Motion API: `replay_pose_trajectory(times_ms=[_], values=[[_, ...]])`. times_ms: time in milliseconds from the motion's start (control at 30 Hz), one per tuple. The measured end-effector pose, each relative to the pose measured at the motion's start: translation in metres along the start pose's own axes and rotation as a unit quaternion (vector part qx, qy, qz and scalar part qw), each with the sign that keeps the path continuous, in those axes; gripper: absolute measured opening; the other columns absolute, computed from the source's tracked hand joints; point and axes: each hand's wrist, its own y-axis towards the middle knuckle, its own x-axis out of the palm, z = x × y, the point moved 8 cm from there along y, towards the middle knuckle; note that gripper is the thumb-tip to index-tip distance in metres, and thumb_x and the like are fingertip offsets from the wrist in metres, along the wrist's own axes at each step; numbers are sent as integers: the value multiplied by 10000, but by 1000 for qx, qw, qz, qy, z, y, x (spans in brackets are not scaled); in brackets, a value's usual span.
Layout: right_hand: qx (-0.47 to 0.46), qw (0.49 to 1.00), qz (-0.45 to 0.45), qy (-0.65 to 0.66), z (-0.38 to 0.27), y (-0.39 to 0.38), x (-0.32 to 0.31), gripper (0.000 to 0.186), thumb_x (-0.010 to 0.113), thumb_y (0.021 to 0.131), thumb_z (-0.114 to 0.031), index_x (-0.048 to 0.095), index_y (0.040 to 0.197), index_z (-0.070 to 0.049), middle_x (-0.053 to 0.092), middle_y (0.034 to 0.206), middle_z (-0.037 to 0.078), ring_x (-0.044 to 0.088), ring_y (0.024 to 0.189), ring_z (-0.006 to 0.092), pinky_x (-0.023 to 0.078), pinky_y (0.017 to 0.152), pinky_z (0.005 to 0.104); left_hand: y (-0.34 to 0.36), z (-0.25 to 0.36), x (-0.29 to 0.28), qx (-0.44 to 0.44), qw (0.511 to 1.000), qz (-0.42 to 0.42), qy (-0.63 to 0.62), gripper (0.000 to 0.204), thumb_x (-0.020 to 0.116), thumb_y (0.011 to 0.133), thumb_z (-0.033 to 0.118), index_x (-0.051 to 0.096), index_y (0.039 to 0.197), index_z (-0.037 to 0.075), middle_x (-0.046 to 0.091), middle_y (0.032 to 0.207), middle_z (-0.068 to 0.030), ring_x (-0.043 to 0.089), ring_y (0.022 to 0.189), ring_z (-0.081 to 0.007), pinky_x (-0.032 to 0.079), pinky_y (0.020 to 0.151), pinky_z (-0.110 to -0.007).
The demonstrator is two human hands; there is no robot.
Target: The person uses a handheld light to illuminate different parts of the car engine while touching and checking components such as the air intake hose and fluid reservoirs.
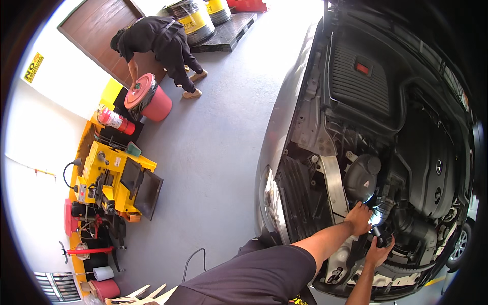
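Both my hands reach into the open engine bay (330,178) of a dark grey car. My left hand (359,219) has its fingers curled just below a round black reservoir (362,178); whatever they grip is hidden. Lower and to the right, my right hand (378,251) is wrapped round a short black lamp-like object (382,237). A bright white glow (376,217) lies between the two hands, falling on a ribbed black hose (387,206). To the right sits the black engine cover (424,157).
A metal crossbar (333,185) and the headlight (272,198) lie left of my hands. Across the grey floor stand a yellow machine (114,178), a fire extinguisher (116,120) and a red bin (155,101). Another person (162,43) bends over that bin, near drums (190,23) on a pallet.
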Motion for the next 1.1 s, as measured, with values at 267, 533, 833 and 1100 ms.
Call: replay_pose_trajectory(times_ms=[267,533,833,1100], values=[[4,1000,-10,-1,-10,-2,-3,741,843,866,-265,482,1503,-154,590,1458,207,649,1223,478,553,955,541,1,2,1,-7,1000,-14,13,428,625,934,402,674,1143,32,692,1111,-179,631,1147,-316,380,1084,-453],[-1,1000,-11,2,-18,-2,-5,754,845,852,-260,474,1502,-169,604,1414,195,652,1179,483,553,935,560,3,2,6,-3,1000,-16,24,421,630,929,413,675,1133,47,691,1106,-168,631,1144,-311,381,1076,-455],[1,1000,-19,-24,-21,-2,-7,754,841,849,-247,462,1497,-177,613,1403,181,645,1180,476,559,913,565,3,4,5,-3,999,-26,39,424,629,936,420,675,1134,48,692,1108,-170,635,1139,-311,384,1069,-453],[13,999,-18,-24,-23,-5,-8,739,828,845,-211,462,1487,-197,626,1380,179,663,1148,457,571,898,553,1,4,4,-2,999,-25,25,425,624,942,417,673,1135,42,689,1100,-177,635,1140,-315,384,1067,-460]])
